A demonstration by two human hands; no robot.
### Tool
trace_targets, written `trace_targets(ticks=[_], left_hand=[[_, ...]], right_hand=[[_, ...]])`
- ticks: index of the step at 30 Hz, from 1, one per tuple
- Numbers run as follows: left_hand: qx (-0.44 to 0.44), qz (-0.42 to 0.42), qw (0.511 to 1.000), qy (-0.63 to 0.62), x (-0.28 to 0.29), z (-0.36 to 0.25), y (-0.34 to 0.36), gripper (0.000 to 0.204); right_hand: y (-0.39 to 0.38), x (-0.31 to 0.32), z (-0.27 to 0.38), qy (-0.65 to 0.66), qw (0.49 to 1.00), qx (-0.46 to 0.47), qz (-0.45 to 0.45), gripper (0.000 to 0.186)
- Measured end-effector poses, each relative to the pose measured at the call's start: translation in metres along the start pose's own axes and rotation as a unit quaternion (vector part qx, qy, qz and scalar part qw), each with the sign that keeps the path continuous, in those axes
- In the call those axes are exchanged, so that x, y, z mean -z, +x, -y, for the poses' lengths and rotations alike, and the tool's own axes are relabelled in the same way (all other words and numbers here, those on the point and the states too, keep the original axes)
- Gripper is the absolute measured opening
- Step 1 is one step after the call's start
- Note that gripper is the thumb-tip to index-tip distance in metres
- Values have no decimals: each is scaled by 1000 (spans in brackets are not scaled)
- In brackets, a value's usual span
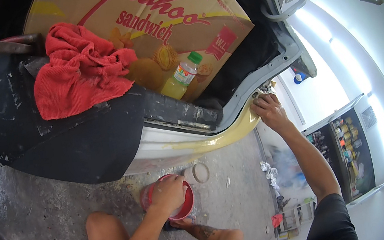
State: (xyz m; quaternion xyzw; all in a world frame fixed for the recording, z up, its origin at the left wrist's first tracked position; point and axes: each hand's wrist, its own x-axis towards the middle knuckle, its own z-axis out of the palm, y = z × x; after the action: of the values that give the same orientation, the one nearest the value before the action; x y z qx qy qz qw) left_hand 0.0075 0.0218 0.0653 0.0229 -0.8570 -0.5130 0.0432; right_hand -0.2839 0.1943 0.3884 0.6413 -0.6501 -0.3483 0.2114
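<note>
My right hand (270, 110) reaches out to the yellow-coated end of the car body's edge (226, 137). Its fingers are bent and pressed together against that surface; whatever lies under them is hidden. Low on the left, my left hand (169, 194) is over a red bucket (187, 205), its curled fingers dipping inside the rim. I cannot make out what, if anything, those fingers hold. A small pale round tub (199, 173) stands on the floor right beside the bucket.
A red cloth (79, 69) lies on the black bumper (73, 146). In the open trunk are a large cardboard box (231, 14) and a green-capped bottle (181, 78) of yellow liquid. My bent knees flank the bucket. Shelves of cans (348, 142) stand at the right.
</note>
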Motion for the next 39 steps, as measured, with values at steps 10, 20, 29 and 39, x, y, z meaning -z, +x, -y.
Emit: trace_targets(ticks=[10,20,29,39], left_hand=[[-9,-1,1000,-1,-3,5,2,36],[10,33,999,15,-4,2,0,37],[14,31,999,13,-3,1,-2,37],[15,30,999,24,-3,5,-2,35]], right_hand=[[-5,-8,5,-69,992,-94,-46,17],[-7,-12,3,-58,995,-10,-81,23],[-3,-14,9,-49,996,-50,-60,18],[0,-11,15,-33,997,-32,-64,20]])
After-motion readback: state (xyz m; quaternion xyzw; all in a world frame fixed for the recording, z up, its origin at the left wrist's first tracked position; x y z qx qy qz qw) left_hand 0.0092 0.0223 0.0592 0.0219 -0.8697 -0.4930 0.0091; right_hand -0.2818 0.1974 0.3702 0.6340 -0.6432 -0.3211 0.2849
